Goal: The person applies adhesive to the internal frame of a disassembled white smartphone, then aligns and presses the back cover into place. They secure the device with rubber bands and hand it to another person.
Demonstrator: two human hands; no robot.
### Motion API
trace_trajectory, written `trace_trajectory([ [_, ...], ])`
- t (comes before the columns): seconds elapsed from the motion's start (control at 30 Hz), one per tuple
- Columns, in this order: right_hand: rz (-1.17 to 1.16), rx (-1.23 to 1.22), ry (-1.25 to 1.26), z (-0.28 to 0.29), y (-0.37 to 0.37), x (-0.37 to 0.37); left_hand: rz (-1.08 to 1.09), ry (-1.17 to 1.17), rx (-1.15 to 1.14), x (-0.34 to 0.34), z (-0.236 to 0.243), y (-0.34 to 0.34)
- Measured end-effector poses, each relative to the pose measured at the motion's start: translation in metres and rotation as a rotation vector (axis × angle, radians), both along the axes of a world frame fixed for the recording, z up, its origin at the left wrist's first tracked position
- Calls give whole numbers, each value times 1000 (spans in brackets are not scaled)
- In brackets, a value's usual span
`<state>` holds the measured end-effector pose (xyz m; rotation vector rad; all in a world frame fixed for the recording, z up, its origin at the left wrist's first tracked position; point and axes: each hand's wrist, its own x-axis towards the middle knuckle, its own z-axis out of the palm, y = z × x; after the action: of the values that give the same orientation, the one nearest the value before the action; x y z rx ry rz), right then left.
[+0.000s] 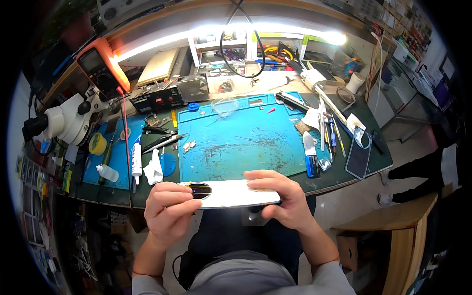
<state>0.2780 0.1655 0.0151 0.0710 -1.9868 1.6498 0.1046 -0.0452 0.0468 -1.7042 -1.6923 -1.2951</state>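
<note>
Just past the near edge of the workbench, I hold up a white, flat smartphone [231, 193] sideways between both hands. A dark oval camera area [200, 191] with thin yellow lines across it shows at its left end. My left hand [169, 209] pinches that end, with fingertips at the dark oval. Around the other end my right hand [290, 199] is closed, fingers over the top edge and thumb below. Behind the phone lies a scratched blue work mat [241, 142], with small metal pieces [188, 146] near its left side.
On the left are an orange multimeter [101, 69], a microscope [64, 118], a white glue tube [136, 160] and pliers [160, 142]. On the right lie a blue-and-white bottle [310, 155], several screwdrivers [333, 137] and a dark phone-shaped panel [358, 155]. Another person's legs [413, 182] show at right.
</note>
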Motion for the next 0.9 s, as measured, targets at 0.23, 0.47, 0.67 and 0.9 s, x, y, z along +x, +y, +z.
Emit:
trace_trajectory([
  [0.23, -187, 408, 273, 8, -1, -5, -40, -106, 45, -2, -6, 2],
  [0.47, -252, 598, 381, 10, -3, -8, -56, -70, 44, 0, 0, 0],
  [0.67, -239, 526, 352, 9, -6, -7, -30, -25, 37, 1, -1, -1],
  [0.9, -232, 508, 343, 10, -7, -6, 12, 38, -11, 3, 0, -1],
])
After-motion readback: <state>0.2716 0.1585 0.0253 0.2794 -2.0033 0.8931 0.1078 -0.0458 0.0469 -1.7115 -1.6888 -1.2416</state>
